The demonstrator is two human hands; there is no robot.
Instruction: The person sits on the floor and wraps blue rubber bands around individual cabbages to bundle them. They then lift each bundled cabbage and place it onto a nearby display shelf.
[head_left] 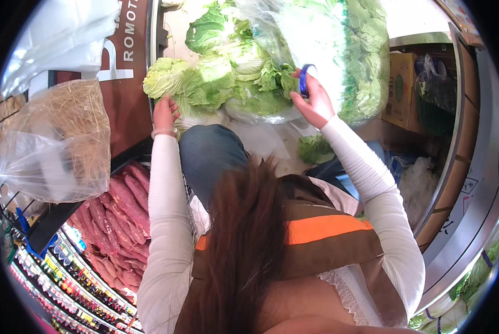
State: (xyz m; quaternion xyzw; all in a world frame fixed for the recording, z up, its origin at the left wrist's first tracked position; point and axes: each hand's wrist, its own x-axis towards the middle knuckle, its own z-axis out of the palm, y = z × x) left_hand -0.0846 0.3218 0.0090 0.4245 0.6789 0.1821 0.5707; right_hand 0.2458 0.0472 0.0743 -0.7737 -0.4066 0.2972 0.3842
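Note:
Pale-green napa cabbages lie heaped at the far side, and one napa cabbage (166,77) sits at the left end of the heap. Just on the near side of it is my left hand (165,114), its fingers loosely curled and apart, with nothing seen in them; whether the fingertips touch the leaves is hard to tell. My right hand (316,103) grips a roll of blue tape (304,81) between thumb and fingers, beside the loose green leaves. A large clear plastic bag (366,61) full of napa cabbage stands behind and right of that hand.
Purple sweet potatoes (116,214) are piled at my left, beneath a straw-filled plastic bag (65,145). A loose cabbage leaf (314,149) lies near my knees. On the right stands a shelf unit (458,139) holding a cardboard box (399,89).

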